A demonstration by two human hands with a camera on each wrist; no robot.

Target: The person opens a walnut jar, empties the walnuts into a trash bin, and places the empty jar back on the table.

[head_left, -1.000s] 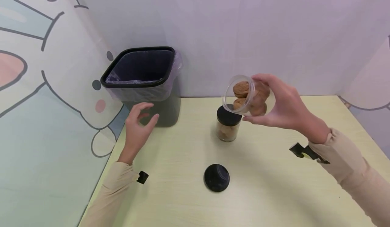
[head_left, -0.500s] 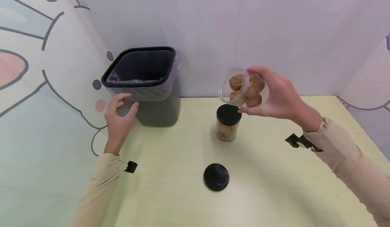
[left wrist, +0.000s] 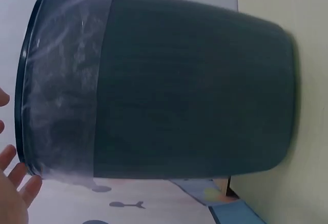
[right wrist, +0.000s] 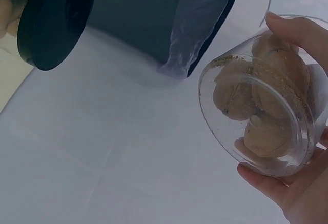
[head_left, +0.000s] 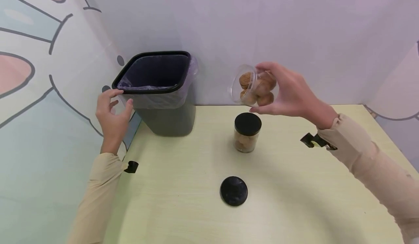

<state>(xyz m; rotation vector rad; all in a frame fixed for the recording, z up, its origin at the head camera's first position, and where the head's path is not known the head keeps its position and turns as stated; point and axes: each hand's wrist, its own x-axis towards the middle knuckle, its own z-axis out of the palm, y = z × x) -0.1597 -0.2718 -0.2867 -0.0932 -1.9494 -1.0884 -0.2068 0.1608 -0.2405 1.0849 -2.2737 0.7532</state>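
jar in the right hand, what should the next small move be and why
Probably ease the jar left toward the bin: the right hand holds it tipped sideways with walnuts inside, to the right of the bin, while the left hand is near the bin's edge and a black lid lies loose on the table.

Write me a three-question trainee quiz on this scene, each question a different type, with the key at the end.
1. Multiple choice: What is in the clear jar that the right hand holds? A) almonds; B) walnuts; C) candy.
2. True or false: Each hand holds a jar.
3. Short answer: Where does the loose black lid lie?

Key:
1. B.
2. False; the left hand holds nothing, and is close to the waste bin.
3. On the table, nearer the viewer than the lidded jar.
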